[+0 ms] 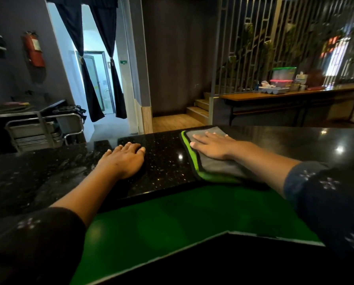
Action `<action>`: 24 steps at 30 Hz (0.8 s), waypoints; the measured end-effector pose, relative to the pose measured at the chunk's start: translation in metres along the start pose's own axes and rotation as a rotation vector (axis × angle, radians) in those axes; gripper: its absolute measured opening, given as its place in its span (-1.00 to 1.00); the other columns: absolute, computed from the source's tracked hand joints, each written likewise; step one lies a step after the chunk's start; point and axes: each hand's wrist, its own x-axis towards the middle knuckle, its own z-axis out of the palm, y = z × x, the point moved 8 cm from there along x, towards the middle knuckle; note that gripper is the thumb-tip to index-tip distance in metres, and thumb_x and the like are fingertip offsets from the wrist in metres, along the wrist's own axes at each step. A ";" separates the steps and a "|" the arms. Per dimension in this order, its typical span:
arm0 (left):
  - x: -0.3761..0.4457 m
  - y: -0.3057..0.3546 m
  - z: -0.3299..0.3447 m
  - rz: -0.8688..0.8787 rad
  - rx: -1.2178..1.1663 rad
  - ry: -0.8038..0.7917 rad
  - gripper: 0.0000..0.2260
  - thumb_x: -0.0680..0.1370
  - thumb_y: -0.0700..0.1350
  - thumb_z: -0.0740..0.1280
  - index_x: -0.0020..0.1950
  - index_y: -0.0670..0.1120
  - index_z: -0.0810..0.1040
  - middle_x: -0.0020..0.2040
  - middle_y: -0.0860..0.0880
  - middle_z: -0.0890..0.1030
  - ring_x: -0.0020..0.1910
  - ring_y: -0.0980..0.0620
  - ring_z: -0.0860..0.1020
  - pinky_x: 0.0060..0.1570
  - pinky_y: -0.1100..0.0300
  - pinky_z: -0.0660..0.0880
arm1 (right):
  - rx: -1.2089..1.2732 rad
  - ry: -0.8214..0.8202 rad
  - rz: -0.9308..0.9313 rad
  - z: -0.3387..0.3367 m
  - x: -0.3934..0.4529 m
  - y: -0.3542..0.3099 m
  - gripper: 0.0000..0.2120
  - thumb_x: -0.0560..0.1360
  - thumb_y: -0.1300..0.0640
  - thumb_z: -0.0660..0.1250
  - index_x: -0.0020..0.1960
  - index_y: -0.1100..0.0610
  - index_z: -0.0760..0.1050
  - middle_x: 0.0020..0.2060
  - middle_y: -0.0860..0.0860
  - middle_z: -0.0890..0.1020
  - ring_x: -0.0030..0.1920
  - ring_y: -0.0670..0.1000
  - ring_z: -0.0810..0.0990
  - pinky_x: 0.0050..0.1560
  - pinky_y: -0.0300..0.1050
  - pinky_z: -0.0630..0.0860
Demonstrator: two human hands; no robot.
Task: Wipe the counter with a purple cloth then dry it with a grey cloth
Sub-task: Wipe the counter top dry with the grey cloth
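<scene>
A black speckled stone counter (pixel 163 161) runs across the view. On it, right of centre, lies a grey cloth (pixel 217 167) with a bright green border, folded flat. My right hand (pixel 211 147) presses palm-down on the cloth's far half, fingers spread and pointing left. My left hand (pixel 123 159) rests flat on the bare counter to the cloth's left, fingers slightly apart, holding nothing. No purple cloth is in view. Smeared streaks show on the counter at the left (pixel 54 171).
A green surface (pixel 182 219) lies below the counter's near edge. Metal racks and trays (pixel 42 130) stand at the left beyond the counter. A curtained doorway (pixel 98 79) is behind. At the far right a long wooden table (pixel 291 95) carries several containers.
</scene>
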 end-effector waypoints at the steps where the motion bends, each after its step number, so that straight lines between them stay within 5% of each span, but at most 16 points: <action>1: -0.002 0.001 0.000 -0.002 -0.002 -0.003 -0.49 0.62 0.17 -0.15 0.56 0.05 0.05 0.57 -0.01 0.02 0.54 -0.04 0.00 0.47 -0.10 -0.11 | -0.009 0.004 -0.019 0.003 -0.018 -0.002 -0.35 0.51 -0.42 -0.19 0.55 -0.21 -0.08 0.58 0.01 -0.07 0.56 0.05 -0.11 0.46 0.20 -0.17; 8: -0.014 0.003 0.004 0.002 -0.001 -0.039 -0.48 0.62 0.18 -0.18 0.56 0.04 0.02 0.57 -0.03 -0.01 0.54 -0.06 -0.03 0.46 -0.11 -0.13 | -0.035 0.001 -0.075 0.011 -0.081 0.000 -0.38 0.52 -0.40 -0.19 0.54 -0.25 -0.09 0.58 -0.02 -0.06 0.56 0.05 -0.10 0.47 0.17 -0.16; 19: -0.002 0.004 0.005 0.025 0.036 0.034 -0.49 0.61 0.20 -0.17 0.54 0.08 0.06 0.57 0.01 0.04 0.54 -0.03 0.01 0.47 -0.09 -0.09 | 0.008 -0.046 0.134 -0.014 0.044 0.011 -0.35 0.54 -0.39 -0.14 0.56 -0.17 -0.08 0.58 0.04 -0.08 0.56 0.13 -0.12 0.46 0.23 -0.19; 24: 0.005 0.002 0.003 0.020 0.003 0.021 -0.50 0.62 0.16 -0.15 0.55 0.08 0.04 0.57 0.02 0.01 0.54 -0.03 -0.02 0.47 -0.09 -0.11 | -0.036 -0.006 -0.003 -0.007 0.054 -0.051 -0.34 0.53 -0.39 -0.16 0.56 -0.16 -0.06 0.58 0.05 -0.05 0.56 0.11 -0.08 0.48 0.22 -0.15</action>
